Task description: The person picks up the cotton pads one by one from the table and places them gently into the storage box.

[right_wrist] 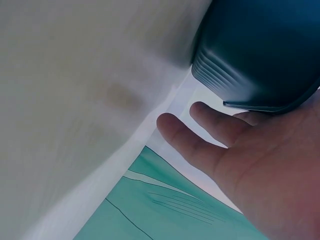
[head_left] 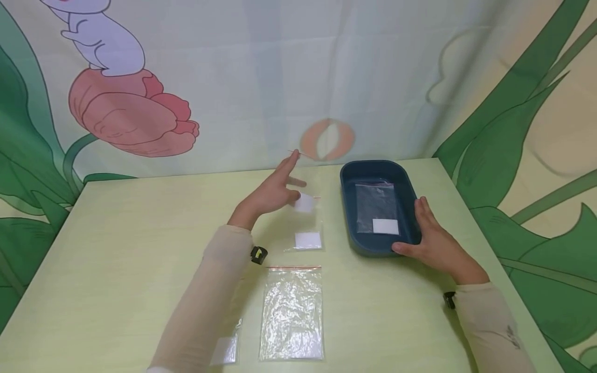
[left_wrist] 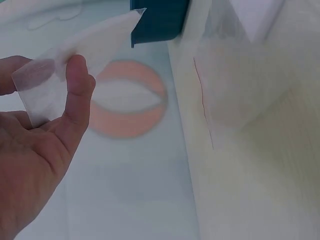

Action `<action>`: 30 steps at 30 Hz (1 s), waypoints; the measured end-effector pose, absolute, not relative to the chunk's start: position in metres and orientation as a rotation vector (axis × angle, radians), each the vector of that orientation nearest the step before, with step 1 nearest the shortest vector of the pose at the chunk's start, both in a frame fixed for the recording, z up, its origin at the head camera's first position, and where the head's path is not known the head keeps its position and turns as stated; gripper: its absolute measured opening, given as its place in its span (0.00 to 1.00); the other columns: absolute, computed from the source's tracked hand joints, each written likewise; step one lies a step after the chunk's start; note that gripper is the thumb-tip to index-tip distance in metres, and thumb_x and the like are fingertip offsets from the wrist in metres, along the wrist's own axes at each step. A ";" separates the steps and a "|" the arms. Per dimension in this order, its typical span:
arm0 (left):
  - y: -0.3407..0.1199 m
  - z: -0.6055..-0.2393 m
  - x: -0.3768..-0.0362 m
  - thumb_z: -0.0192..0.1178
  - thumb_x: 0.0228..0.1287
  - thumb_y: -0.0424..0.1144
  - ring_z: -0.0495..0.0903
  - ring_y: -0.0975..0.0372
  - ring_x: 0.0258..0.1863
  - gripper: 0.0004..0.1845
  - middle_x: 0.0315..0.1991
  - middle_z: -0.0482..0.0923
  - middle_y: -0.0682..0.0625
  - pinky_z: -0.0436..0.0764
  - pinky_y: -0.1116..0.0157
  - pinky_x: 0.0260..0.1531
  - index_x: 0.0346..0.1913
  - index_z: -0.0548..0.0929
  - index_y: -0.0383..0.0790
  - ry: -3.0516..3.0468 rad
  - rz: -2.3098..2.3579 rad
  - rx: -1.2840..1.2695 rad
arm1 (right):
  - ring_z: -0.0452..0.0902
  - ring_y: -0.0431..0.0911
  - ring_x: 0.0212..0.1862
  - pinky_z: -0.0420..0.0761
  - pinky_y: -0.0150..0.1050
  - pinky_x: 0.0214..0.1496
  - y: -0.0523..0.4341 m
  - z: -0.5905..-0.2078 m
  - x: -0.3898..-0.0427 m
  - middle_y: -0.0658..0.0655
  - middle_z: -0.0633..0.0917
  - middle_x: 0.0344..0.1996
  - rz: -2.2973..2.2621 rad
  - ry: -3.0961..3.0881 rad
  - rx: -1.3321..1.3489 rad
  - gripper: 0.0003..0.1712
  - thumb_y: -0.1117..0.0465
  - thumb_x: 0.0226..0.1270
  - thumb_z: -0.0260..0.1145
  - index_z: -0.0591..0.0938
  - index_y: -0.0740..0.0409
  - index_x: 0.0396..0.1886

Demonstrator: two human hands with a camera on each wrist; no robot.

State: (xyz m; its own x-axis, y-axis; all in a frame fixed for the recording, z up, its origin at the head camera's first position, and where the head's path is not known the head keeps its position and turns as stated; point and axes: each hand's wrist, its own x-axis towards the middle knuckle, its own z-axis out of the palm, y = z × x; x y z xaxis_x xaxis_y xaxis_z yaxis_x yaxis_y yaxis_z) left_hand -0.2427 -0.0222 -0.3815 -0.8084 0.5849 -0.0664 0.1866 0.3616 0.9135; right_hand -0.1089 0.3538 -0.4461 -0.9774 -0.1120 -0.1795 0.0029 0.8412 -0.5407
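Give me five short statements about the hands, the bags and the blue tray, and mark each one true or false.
1. The left hand pinches a small clear bag. True.
2. The blue tray is empty. False: a clear bag with a white label lies inside it.
3. The right hand rests against the near right side of the tray. True.
4. The large clear bag with the red strip lies inside the tray. False: it lies flat on the table, nearer the person, between the two arms.
5. The tray is red. False: it is dark blue.
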 end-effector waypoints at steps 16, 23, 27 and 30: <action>0.031 -0.372 -0.236 0.52 0.61 0.18 0.76 0.59 0.61 0.54 0.81 0.36 0.54 0.80 0.60 0.35 0.83 0.39 0.56 2.132 1.503 0.780 | 0.42 0.72 0.75 0.55 0.71 0.67 0.356 -0.449 -0.109 0.56 0.25 0.79 -0.845 2.811 -0.082 0.75 0.32 0.59 0.71 0.27 0.55 0.80; 0.061 -0.378 -0.238 0.51 0.57 0.16 0.76 0.56 0.61 0.55 0.82 0.35 0.52 0.78 0.66 0.32 0.83 0.38 0.53 2.087 1.522 0.814 | 0.42 0.72 0.75 0.55 0.71 0.68 0.356 -0.449 -0.110 0.55 0.24 0.78 -0.841 2.811 -0.078 0.75 0.32 0.59 0.71 0.27 0.55 0.80; 0.082 -0.387 -0.240 0.50 0.58 0.16 0.76 0.55 0.61 0.55 0.82 0.31 0.50 0.78 0.67 0.34 0.82 0.35 0.48 2.121 1.442 0.853 | 0.41 0.72 0.76 0.55 0.71 0.68 0.356 -0.449 -0.111 0.54 0.24 0.78 -0.841 2.809 -0.074 0.74 0.32 0.60 0.71 0.27 0.55 0.80; 0.097 -0.392 -0.240 0.50 0.60 0.17 0.76 0.55 0.60 0.54 0.82 0.29 0.47 0.77 0.67 0.37 0.81 0.33 0.45 2.174 1.356 0.880 | 0.40 0.71 0.76 0.54 0.71 0.68 0.356 -0.449 -0.111 0.55 0.24 0.78 -0.843 2.805 -0.076 0.74 0.33 0.60 0.71 0.27 0.55 0.80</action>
